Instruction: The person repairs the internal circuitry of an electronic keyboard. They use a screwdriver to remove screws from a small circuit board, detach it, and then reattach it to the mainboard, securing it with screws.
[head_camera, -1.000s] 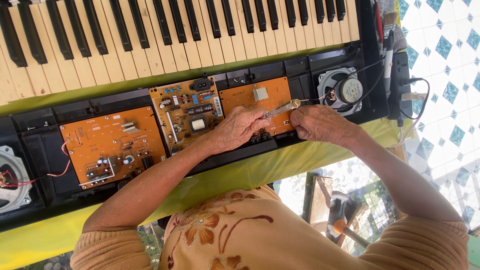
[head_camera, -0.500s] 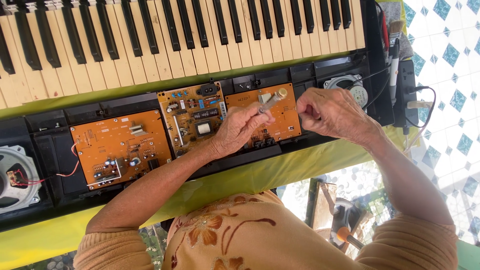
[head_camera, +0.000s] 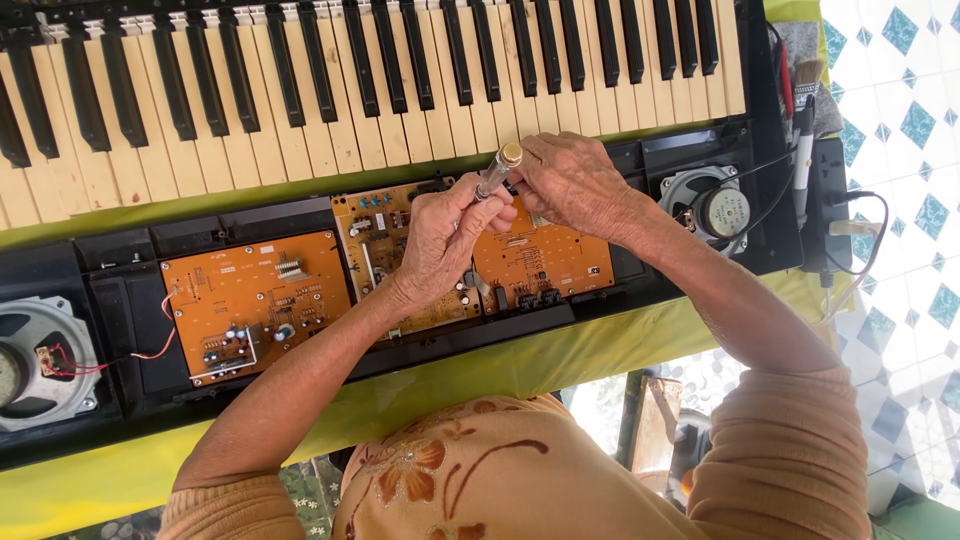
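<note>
Both hands, left hand (head_camera: 440, 240) and right hand (head_camera: 570, 180), grip a slim clear-handled screwdriver (head_camera: 497, 170) above the opened black keyboard's orange circuit boards (head_camera: 255, 300), at twelve o'clock; boards remain exposed, unassembled.

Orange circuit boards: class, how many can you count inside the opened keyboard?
3. A wide board lies on the left, a middle board is partly under the left hand, and a third board sits below the right hand. The hands may hide more.

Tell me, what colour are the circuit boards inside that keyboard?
Orange, dotted with small components: the circuit boards show best in the head view, below the keys.
</note>
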